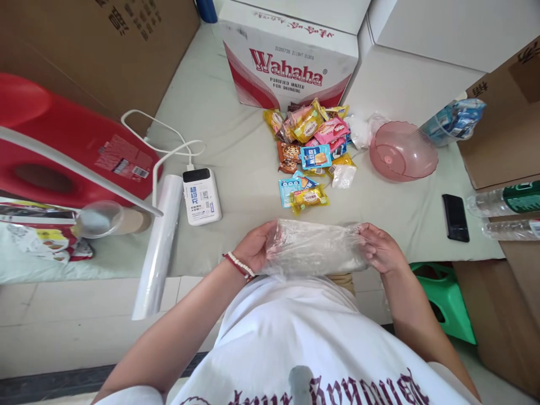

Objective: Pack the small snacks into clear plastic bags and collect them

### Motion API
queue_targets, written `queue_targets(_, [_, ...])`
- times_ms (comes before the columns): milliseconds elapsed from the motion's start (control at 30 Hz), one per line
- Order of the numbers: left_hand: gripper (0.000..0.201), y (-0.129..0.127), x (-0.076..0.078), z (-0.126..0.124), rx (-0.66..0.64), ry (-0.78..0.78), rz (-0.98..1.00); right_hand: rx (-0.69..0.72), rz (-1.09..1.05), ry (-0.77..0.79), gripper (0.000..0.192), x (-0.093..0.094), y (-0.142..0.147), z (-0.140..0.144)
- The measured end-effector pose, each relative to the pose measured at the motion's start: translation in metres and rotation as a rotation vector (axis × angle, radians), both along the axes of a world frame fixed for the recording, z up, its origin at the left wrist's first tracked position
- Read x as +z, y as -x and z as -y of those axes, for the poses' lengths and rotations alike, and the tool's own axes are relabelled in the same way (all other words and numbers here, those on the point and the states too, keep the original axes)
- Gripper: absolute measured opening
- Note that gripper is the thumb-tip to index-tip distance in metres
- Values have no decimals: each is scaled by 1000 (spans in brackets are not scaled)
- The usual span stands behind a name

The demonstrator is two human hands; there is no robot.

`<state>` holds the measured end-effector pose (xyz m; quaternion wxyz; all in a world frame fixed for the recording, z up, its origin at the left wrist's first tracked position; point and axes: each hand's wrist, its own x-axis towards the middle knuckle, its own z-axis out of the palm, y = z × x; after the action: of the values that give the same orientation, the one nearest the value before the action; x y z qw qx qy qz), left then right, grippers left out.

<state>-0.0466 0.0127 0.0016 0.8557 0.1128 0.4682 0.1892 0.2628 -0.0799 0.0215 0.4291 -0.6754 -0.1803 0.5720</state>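
A clear plastic bag (pixel 316 247) is stretched flat between my two hands at the table's front edge. My left hand (pixel 258 247) is closed on its left end, and a beaded bracelet circles that wrist. On the other side, my right hand (pixel 379 247) pinches the right end between thumb and fingers. Just beyond the bag lies a pile of small wrapped snacks (pixel 310 126) in yellow, pink, blue and brown. Nearest to the bag are a yellow packet (pixel 309 197) and a light-blue packet (pixel 289 191).
A pink bowl (pixel 404 152) stands right of the snacks, a Wahaha carton (pixel 291 56) behind them. A white power bank (pixel 201 197) with a cable and a plastic film roll (pixel 159 247) lie left. At right are a black phone (pixel 455 218) and a green stool (pixel 449 304).
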Motion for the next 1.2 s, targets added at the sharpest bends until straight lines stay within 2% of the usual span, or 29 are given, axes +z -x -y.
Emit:
queue_targets(100, [33, 3, -2, 2, 66, -145, -231, 88, 297, -33, 50, -18, -8, 6])
queue_targets(200, [27, 8, -4, 10, 78, -450, -479, 302, 517, -75, 41, -22, -16, 13])
queue_targets(267, [20, 10, -2, 18, 132, -752, -737, 454, 671, -95, 35, -18, -21, 14])
queue_targets(333, [10, 10, 4, 26, 177, -1180, -950, 545, 813, -130, 32, -11, -25, 12])
queue_targets(367, [4, 8, 9, 30, 172, -1418, -987, 569, 857, -164, 31, -7, -26, 10])
queue_targets(433, [14, -1, 20, 35, 68, -1848, -857, 592, 893, -257, 30, 0, -25, 4])
queue_targets(467, [19, -8, 24, 37, -14, -1995, -732, 592, 898, -305, 29, 4, -22, 2])
queue_targets(500, [21, -17, 28, 40, -92, -2069, -619, 576, 900, -342, 29, 7, -17, 0])
queue_targets(533, [19, -28, 30, 42, -161, -2065, -540, 538, 902, -359, 29, 9, -12, -1])
queue_targets(600, [14, -54, 28, 45, -274, -1885, -513, 416, 887, -333, 30, 13, 2, 1])
queue_targets(700, [48, -95, 14, 49, -426, -1572, -566, 207, 738, -257, 32, 14, 25, 8])
queue_targets(767, [53, -117, 4, 49, -472, -1458, -514, 97, 567, -245, 35, 12, 35, 13])
queue_targets(833, [38, -129, -5, 44, -439, -1340, -358, -7, 423, -276, 36, 9, 38, 15])
queue_targets(900, [28, -130, -10, 34, -371, -1175, -139, -121, 348, -331, 34, 5, 35, 17])
queue_targets(1000, [35, -117, -15, 13, -219, -867, 62, -297, 270, -382, 31, 0, 26, 23])
queue_targets(1067, [41, -105, -17, 4, -59, -696, 37, -367, 194, -392, 31, -6, 25, 33])
queue_targets(1133, [43, -98, -16, 2, 67, -627, -41, -385, 142, -391, 30, -13, 27, 47])
queue_targets(1200, [41, -99, -13, 10, 36, -695, -91, -359, 161, -388, 28, -20, 33, 61])
